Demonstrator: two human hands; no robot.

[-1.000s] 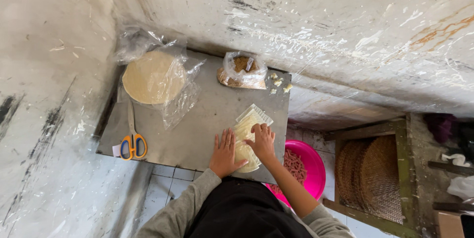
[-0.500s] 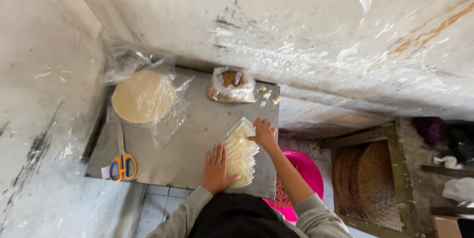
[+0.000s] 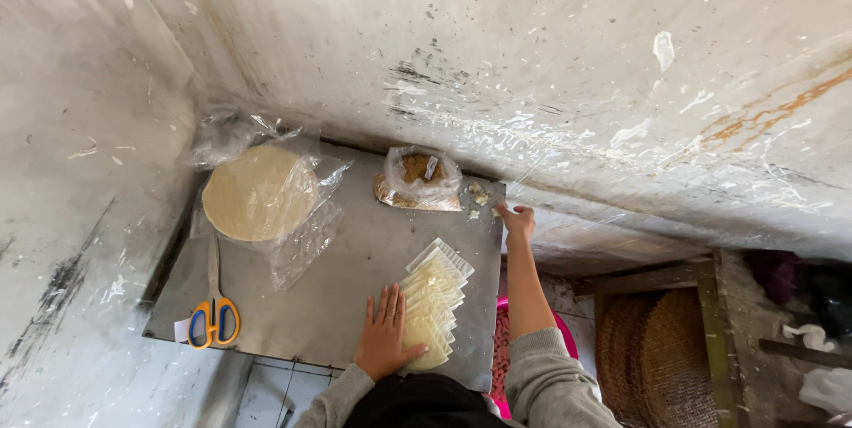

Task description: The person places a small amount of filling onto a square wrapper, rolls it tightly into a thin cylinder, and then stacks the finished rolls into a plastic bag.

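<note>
1 hand, the right hand (image 3: 516, 220), has left the wrappers (image 3: 434, 302) for crumbs (image 3: 479, 198), fingers loosely curled, empty; left hand (image 3: 383, 336) lies flat, open, beside them; a bag (image 3: 419, 180) holds brown filling.

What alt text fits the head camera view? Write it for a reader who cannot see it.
Seen from above, a person's left hand rests flat beside a row of overlapping pale wrappers on a grey metal table, while the right hand reaches to its far corner. Round flatbreads in plastic, scissors, and a bagged brown filling lie nearby.
</note>
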